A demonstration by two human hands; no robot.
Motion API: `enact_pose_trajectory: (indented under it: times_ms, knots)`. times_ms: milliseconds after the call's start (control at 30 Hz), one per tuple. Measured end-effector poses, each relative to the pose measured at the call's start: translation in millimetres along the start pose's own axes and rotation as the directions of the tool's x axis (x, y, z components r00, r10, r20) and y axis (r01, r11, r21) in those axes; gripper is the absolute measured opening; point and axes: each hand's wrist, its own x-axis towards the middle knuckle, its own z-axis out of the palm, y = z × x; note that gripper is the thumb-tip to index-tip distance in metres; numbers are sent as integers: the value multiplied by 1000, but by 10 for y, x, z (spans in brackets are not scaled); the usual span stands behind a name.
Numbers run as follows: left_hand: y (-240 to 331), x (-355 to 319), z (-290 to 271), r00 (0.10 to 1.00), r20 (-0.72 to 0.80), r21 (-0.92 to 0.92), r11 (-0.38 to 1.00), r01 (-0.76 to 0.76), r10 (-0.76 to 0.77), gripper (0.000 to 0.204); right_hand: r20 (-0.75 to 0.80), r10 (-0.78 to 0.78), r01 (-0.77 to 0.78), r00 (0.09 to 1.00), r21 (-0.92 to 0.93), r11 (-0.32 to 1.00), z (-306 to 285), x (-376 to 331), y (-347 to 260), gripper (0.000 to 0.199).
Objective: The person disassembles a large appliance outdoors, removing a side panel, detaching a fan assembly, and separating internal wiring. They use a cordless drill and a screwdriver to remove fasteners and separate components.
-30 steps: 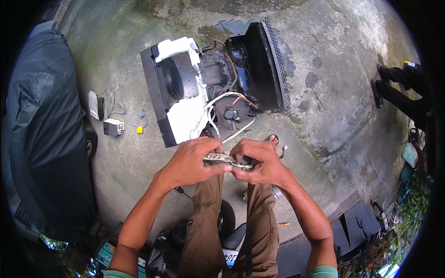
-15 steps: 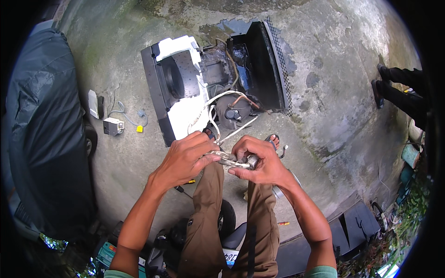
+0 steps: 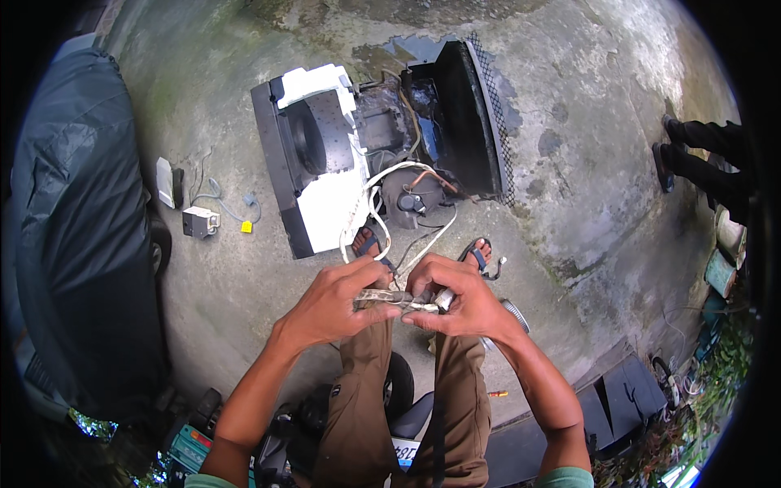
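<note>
Between my two hands, above my knees, runs a bundle of white wires [image 3: 376, 297]. My left hand [image 3: 325, 305] is closed, pinching the bundle between thumb and fingers. My right hand [image 3: 472, 301] is closed on the bundle's other end, where a small silvery cylindrical piece [image 3: 444, 300] shows between thumb and fingers. Its exact kind is unclear. Long pale wires [image 3: 375, 210] loop away from me to a dismantled air conditioner, over its round black compressor [image 3: 409, 199]. White foam [image 3: 332, 213] and a dark tray-like casing [image 3: 467, 122] belong to the same unit.
On the concrete at left lie a small metal box [image 3: 199, 221] with wires and a yellow tag [image 3: 246, 227]. A covered vehicle [image 3: 77, 236] stands far left. Another person's legs [image 3: 708, 154] are at far right. A roll of tape [image 3: 514, 315] and a small screwdriver [image 3: 498, 394] lie near my right arm.
Both hands have come down a little toward me with the wire bundle. My left hand has shifted slightly right, closer to the right one.
</note>
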Motion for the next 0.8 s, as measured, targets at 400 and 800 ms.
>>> enact_pose_trajectory:
  times_ms: [400, 800]
  knots:
    - [-202, 36, 83, 990, 14, -301, 944, 135, -138, 24, 164, 340, -292, 926, 881, 372, 27, -78, 91, 39]
    - [-179, 296, 270, 934, 49, -660, 691, 295, -353, 43, -700, 279, -48, 657, 330, 943, 899, -64, 136, 31]
